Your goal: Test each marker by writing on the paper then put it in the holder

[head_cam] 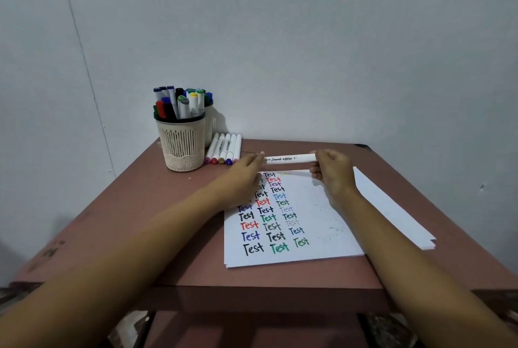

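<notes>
Risks first:
- Cap end could pop off w/ a jerk if pulled hard. Bare tip might then streak the white paper sheet (322, 235) or a finger. Cause: both hands tugging in opposite directions, mid-air, no support.
- Left forearm lying across left column of "Test" words. Possible smear if ink is wet; cannot tell from here.
- Cream slotted plastic holder (182, 148) already crammed w/ capped markers, near table's back-left corner. Forcing one more in could tip it or push others out.
- Row of five white loose markers (225, 148) just beside holder, round barrels. Could roll if nudged on the way past.

Task item:
- White plastic marker (288, 158), black "Smooth" print along barrel, held level above top edge of sheet, not touching it.
- Colour of caps hidden by both hands.
- Right hand (335, 172) curled tight round right end.
- Left hand (241, 176) pinching left end w/ fingertips, approx; exact finger lie hard to read.

Also noted: reddish-brown table (173, 235); spare stack of white sheets (392, 207) under and to the right of the written one.
</notes>
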### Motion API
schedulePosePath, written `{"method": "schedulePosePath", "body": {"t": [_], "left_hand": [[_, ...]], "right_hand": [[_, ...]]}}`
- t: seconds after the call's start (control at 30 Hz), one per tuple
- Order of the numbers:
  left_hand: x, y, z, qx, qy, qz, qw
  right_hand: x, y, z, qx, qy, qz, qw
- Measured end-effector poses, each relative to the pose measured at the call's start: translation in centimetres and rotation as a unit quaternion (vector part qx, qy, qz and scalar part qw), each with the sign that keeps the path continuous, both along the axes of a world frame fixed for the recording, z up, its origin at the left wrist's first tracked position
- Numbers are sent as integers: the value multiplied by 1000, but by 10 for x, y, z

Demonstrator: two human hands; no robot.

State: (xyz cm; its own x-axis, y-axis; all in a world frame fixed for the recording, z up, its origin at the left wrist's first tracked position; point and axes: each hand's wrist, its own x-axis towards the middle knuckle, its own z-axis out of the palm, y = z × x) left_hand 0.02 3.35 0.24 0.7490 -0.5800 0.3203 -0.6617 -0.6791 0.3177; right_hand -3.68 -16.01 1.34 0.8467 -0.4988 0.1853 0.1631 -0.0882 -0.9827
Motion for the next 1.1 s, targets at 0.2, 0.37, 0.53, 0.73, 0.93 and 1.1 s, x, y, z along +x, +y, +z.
{"method": "schedulePosePath", "body": {"t": [0.2, 0.37, 0.53, 0.73, 0.93, 1.1], "left_hand": [[9, -13, -2, 3, -120, 68, 990], [13, -9, -11, -28, -132, 22, 991], [8, -8, -5, -53, -92, 6, 994], [7, -8, -6, -106, -147, -36, 983], [6, -8, -7, -115, -100, -61, 986], [5, -10, -7, -138, -66, -72, 986]], "right_hand": [[1, -5, 0, 32, -4, 1, 999], [0, -2, 2, 76, -1, 5, 997], [-1, 9, 7, 238, -14, 135, 962], [0, 16, -1, 171, 17, 242, 955], [1, 14, -2, 204, -6, 249, 947], [0, 17, -3, 198, 0, 253, 947]]}}
